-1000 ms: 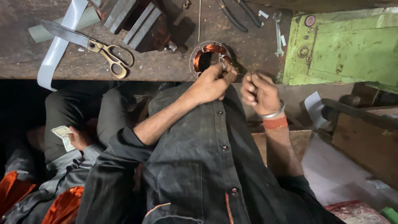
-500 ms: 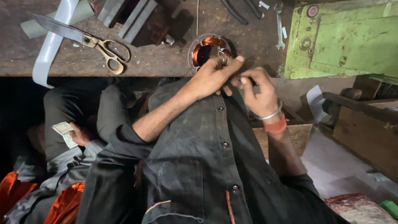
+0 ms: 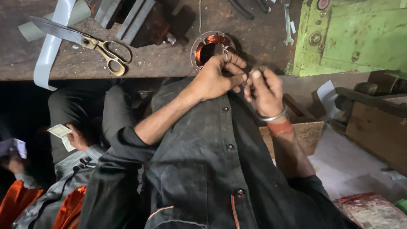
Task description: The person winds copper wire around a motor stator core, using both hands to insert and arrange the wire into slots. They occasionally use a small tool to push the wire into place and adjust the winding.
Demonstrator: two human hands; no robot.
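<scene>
Copper-wound stator ring (image 3: pixel 212 46) on workbench (image 3: pixel 169 63), left hand (image 3: pixel 216 78) gripping it, right hand (image 3: pixel 265 89) pinching a wire.

Lower right corner of the frame: one flat packet (image 3: pixel 372 210), crinkled plastic, red border around a pale printed panel, lying on the floor beside the person's dark shirt. Print too blurred to make out. A small green bit (image 3: pixel 402 205) touches its right edge at the frame border; kind cannot be told.

Upper right: round red-ringed sticker (image 3: pixel 323 4) on the green metal box (image 3: pixel 360 38), cut by the top edge.

No screens or signs seen.
</scene>
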